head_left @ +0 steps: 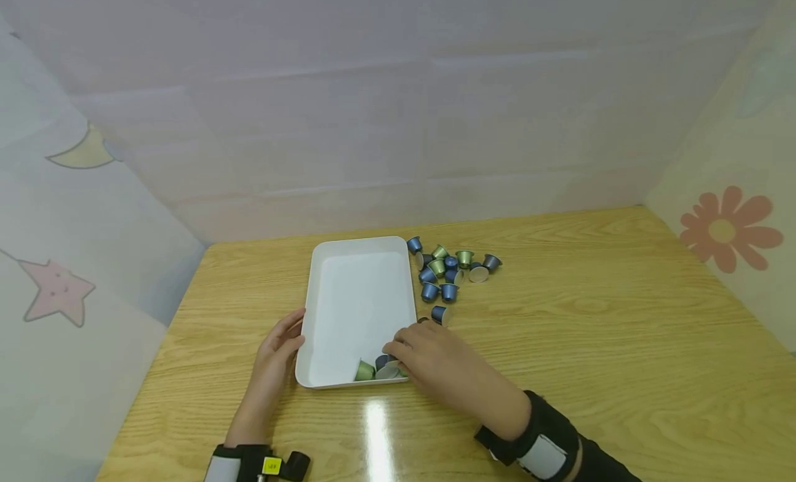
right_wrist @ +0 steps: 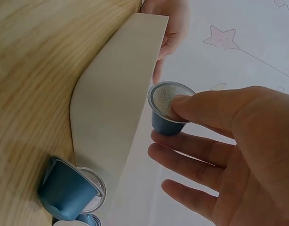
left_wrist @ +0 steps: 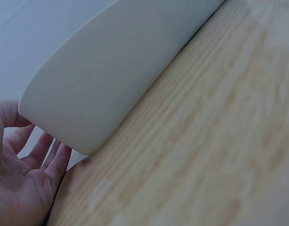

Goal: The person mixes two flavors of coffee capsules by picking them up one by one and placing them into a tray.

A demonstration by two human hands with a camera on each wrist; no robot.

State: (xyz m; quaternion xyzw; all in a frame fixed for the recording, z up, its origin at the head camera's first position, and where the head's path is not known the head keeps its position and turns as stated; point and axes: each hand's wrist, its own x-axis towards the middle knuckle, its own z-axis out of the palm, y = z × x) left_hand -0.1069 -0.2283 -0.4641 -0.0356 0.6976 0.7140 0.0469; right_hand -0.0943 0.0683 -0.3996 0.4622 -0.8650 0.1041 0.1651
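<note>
1. Right wrist view: blue pod [right_wrist: 163, 104] pinched by the right hand [right_wrist: 243, 141], at the tray's [head_left: 357, 295] near right corner.
2. Left hand [head_left: 278, 347] rests loosely against the tray's left edge.
3. Risk: slackened pinch could drop pod outside, onto desk [head_left: 591, 302].

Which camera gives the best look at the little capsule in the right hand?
The right wrist view: there the blue capsule shows close up in the right hand, its silvery lid partly visible. In the head view, the hand makes it hard to pick out; the left wrist view doesn't show it.
</note>
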